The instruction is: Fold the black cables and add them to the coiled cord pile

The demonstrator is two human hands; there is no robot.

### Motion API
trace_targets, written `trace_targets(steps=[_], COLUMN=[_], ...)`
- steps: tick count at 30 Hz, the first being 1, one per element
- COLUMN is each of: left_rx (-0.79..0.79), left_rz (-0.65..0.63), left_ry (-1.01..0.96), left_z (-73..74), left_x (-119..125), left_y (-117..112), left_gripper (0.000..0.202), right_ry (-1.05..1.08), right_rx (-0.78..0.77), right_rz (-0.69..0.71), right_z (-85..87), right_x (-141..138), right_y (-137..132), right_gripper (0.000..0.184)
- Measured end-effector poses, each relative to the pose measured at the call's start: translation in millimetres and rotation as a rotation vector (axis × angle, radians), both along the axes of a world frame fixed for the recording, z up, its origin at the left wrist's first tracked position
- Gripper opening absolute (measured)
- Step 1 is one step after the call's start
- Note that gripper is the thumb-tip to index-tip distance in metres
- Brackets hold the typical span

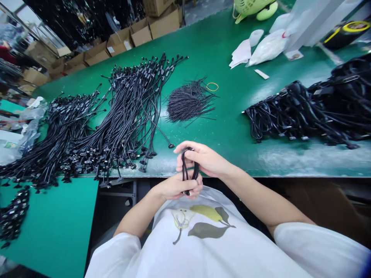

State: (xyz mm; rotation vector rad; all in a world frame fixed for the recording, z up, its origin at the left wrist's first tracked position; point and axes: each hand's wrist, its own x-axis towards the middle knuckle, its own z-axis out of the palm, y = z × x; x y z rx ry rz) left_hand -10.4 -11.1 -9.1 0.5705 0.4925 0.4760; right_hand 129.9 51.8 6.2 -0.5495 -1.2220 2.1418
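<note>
Between my two hands is a black cable (196, 170) folded into a narrow loop, held in front of the table's near edge. My left hand (181, 185) grips its lower end, thumb pressed across the strands. Around the upper end are the closed fingers of my right hand (203, 157). Just beyond my hands, on the green table (223, 135), lies a pile of short thin black ties (189, 101). Long straight black cables (133, 104) with plugs at their ends spread in a big heap to the left.
Coiled black cables (301, 108) are heaped at the right. A yellow rubber band (212, 87) lies by the ties. Farther back are a white bag (269, 48), a paper roll (256, 37) and a light green fan (251, 8). Cardboard boxes (120, 41) line the far edge.
</note>
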Motion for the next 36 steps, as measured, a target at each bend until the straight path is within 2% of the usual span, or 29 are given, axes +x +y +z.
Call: trace_targets(steps=[1, 3, 6, 8, 11, 16, 20, 21, 23, 25, 26, 27, 29, 32, 34, 36], left_rx=[-0.02, -0.058, -0.084, -0.074, -0.078, -0.226, -0.19, -0.157, -0.081, -0.033, -0.027, -0.028, -0.014, 0.099, 0.192, 0.284], left_rz=[0.01, 0.09, 0.267, 0.325, 0.327, 0.284, 0.236, 0.253, 0.339, 0.444, 0.482, 0.496, 0.458, 0.321, 0.218, 0.115], left_ry=[-0.024, -0.03, 0.045, 0.103, 0.105, -0.052, -0.044, -0.018, 0.064, 0.15, 0.182, 0.206, 0.242, 0.296, 0.33, 0.381], left_z=[0.6, 2.0, 3.1, 3.3, 4.9, 12.1, 11.0, 9.5, 5.8, 2.1, 0.4, -1.1, -3.4, -5.0, -5.2, -4.6], left_x=[0.0, 1.4, 5.6, 7.7, 8.3, 8.6, 14.8, 16.7, 19.1, 18.3, 16.5, 13.9, 7.0, -3.2, -7.8, -10.2], left_y=[0.0, -0.1, -0.4, -0.5, -0.2, 0.8, -0.1, -0.2, 0.3, 2.5, 4.3, 6.2, 9.9, 13.2, 13.7, 13.3], left_gripper=[0.049, 0.056, 0.057, 0.052, 0.046, 0.036, 0.042, 0.043, 0.04, 0.035, 0.033, 0.033, 0.035, 0.041, 0.043, 0.044], right_ry=[0.079, 0.169, 0.168, 0.129, 0.093, 0.15, 0.139, 0.09, -0.079, -0.312, -0.424, -0.515, -0.594, -0.571, -0.605, -0.683], right_rx=[-0.104, -0.219, -0.264, -0.251, -0.218, -0.245, -0.16, -0.104, 0.096, 0.429, 0.625, 0.821, 1.167, 1.558, 1.769, 1.912], right_rz=[-0.006, -0.097, -0.232, -0.248, -0.207, -0.192, -0.183, -0.211, -0.354, -0.545, -0.594, -0.579, -0.387, -0.057, 0.044, 0.127], right_z=[1.8, 5.7, 10.4, 11.8, 11.4, 8.7, 6.2, 4.8, 1.1, -2.0, -2.7, -2.7, -1.1, 1.1, -0.6, -5.1], right_x=[-1.8, -6.8, -14.2, -16.6, -15.5, -10.7, -12.1, -11.8, -7.7, 2.6, 9.6, 17.3, 32.0, 46.5, 50.3, 51.5], right_y=[0.5, 0.3, -0.5, -0.3, 1.3, 5.5, 6.4, 7.5, 11.9, 18.2, 21.3, 23.9, 27.3, 29.0, 28.4, 25.8], right_gripper=[0.032, 0.032, 0.034, 0.034, 0.034, 0.037, 0.038, 0.036, 0.03, 0.024, 0.023, 0.023, 0.026, 0.03, 0.026, 0.022])
